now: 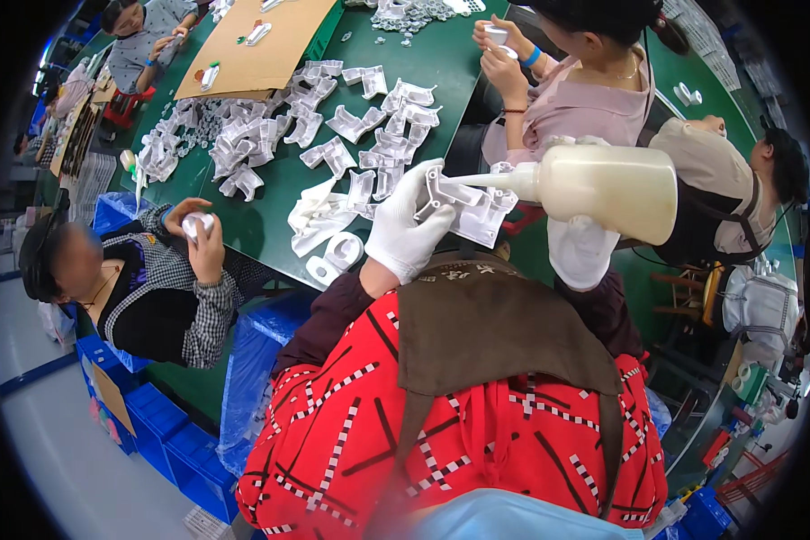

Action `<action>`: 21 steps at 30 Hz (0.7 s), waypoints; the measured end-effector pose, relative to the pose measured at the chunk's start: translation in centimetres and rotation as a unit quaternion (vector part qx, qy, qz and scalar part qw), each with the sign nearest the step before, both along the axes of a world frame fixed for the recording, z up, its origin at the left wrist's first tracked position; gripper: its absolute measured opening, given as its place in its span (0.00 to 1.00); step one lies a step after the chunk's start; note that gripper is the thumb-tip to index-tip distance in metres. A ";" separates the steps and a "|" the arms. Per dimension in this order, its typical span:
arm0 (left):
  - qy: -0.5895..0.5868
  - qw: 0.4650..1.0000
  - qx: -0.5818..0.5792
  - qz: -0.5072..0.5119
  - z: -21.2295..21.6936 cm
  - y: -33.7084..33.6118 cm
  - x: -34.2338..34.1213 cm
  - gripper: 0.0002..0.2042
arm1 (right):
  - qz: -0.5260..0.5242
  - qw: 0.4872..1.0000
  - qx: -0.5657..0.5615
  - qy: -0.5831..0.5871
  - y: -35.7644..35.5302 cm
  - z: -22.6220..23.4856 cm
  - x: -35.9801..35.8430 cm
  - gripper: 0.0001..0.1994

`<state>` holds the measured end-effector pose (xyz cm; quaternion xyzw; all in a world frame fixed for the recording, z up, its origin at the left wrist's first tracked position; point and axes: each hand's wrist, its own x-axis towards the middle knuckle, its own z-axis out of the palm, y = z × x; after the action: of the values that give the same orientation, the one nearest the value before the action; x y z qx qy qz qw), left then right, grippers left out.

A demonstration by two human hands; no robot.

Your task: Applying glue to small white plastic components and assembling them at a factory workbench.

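Note:
My left hand point(405, 236), in a white glove, is closed around a white moulded plastic part point(482, 221) with its hollow inner side showing. A squeeze bottle point(614, 191) of cloudy yellowish liquid lies tilted nearly level in my right hand point(581, 252), gloved too and gripping it from below. The bottle's thin nozzle reaches over the plastic part; whether its tip touches the part I cannot tell. Close to my left hand, a crumpled white cloth point(319, 216) and white rounded pieces point(337, 257) with openings rest at the table's edge.
Many similar white parts point(243, 144) are heaped across the green table point(270, 225). A cardboard sheet point(243, 54) lies beyond them. One co-worker point(144, 297) sits at left, another point(576, 108) at far right, both holding small white pieces. Blue bins point(166, 432) stand at lower left.

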<state>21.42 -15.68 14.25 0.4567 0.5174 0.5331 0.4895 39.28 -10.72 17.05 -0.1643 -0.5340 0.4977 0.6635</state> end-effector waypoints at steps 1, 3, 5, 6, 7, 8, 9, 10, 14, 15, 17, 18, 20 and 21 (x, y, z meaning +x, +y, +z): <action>0.032 0.999 0.003 -0.002 0.1 -0.1 -0.1 0.23 | -0.021 0.999 0.020 -0.013 0.1 -0.1 -0.1 0.29; -0.003 1.000 0.004 0.007 0.3 -0.2 0.0 0.23 | -0.014 1.000 0.021 -0.014 0.2 -0.1 -0.3 0.29; 0.020 1.000 -0.014 -0.001 0.2 0.0 -0.1 0.23 | -0.014 1.000 0.023 -0.007 0.2 -0.1 -0.4 0.28; 0.018 1.000 -0.009 0.002 0.2 0.0 -0.1 0.23 | -0.006 1.000 0.000 -0.017 0.2 -0.1 -0.3 0.27; 0.027 1.000 0.007 0.002 0.1 0.1 -0.1 0.23 | 0.007 1.000 -0.012 -0.017 0.2 -0.2 -0.3 0.26; 0.039 0.999 0.009 0.002 0.0 0.1 -0.1 0.22 | 0.001 0.999 -0.026 -0.029 0.2 -0.2 -0.3 0.26; 0.035 0.999 0.022 0.002 -0.1 0.2 -0.1 0.22 | -0.020 0.998 -0.015 -0.059 0.2 -0.3 -0.2 0.25; 0.037 0.999 0.022 0.000 -0.2 0.2 -0.1 0.22 | -0.030 0.997 -0.010 -0.075 0.3 -0.4 -0.2 0.24; 0.135 0.989 0.057 0.007 -0.4 0.3 -0.3 0.22 | -0.055 0.990 0.006 -0.134 0.5 -0.7 -0.2 0.24; 0.133 0.989 0.059 0.007 -0.5 0.3 -0.3 0.22 | -0.040 0.992 0.009 -0.116 0.4 -0.7 -0.3 0.24; 0.151 0.987 0.054 -0.008 -0.5 0.4 -0.4 0.23 | -0.024 0.995 0.014 -0.098 0.4 -0.5 -0.5 0.25; 0.152 0.987 0.043 -0.011 -0.5 0.4 -0.4 0.23 | -0.017 0.995 0.007 -0.096 0.4 -0.3 -0.5 0.25; 0.136 0.990 0.023 -0.010 -0.5 0.6 -0.4 0.22 | -0.010 0.996 0.000 -0.094 0.5 0.0 -0.7 0.26; 0.134 0.990 0.046 -0.005 -0.5 0.7 -0.4 0.22 | 0.019 0.999 -0.025 -0.039 0.4 0.1 -0.8 0.25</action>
<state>20.98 -15.00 13.77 0.5489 0.5504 0.4879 0.3971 38.46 -10.30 17.19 -0.1899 -0.5501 0.5166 0.6281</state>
